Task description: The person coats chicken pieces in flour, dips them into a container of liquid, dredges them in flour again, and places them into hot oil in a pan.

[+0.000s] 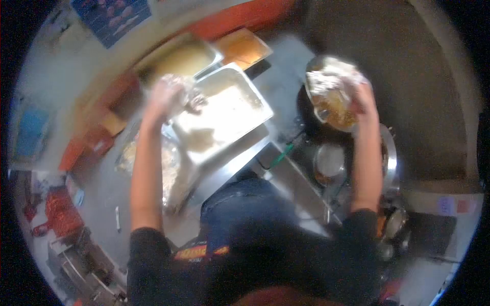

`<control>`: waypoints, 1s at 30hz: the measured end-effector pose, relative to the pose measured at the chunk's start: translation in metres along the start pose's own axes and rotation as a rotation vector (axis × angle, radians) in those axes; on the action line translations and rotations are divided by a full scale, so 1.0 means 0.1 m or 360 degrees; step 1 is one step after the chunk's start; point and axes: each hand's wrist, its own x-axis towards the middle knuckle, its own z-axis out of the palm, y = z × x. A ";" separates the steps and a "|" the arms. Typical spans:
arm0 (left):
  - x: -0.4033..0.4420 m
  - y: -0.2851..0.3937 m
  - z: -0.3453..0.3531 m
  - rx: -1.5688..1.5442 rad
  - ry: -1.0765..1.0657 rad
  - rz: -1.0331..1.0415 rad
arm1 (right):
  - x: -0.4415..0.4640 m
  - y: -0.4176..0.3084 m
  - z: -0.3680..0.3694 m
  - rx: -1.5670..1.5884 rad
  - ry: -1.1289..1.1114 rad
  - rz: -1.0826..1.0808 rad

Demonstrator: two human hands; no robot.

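Observation:
My left hand (171, 97), which looks covered by a clear plastic glove, is over the left edge of a metal tray (263, 104) with white powder (224, 115) in it. A small lumpy brown piece (196, 102) shows at its fingers, blurred. On the right, my right hand (360, 97) is at the rim of a round pan with golden liquid (339, 115). White, powdery-looking stuff (329, 76) lies by its fingers at the upper part of that pan. Blur hides how the right fingers are placed.
Trays with yellowish (178, 58) and orange contents (242, 48) stand behind. A clear container of pale crumbly food (166, 166) is under my left forearm. A round pot (329, 160) and a green-handled tool (283, 155) are near my right forearm. Red containers (87, 145) stand at left.

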 end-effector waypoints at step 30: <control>0.51 1.93 1.63 0.0291 0.0010 -0.0391 | 2.31 2.64 -4.66 -0.1553 0.0886 0.0411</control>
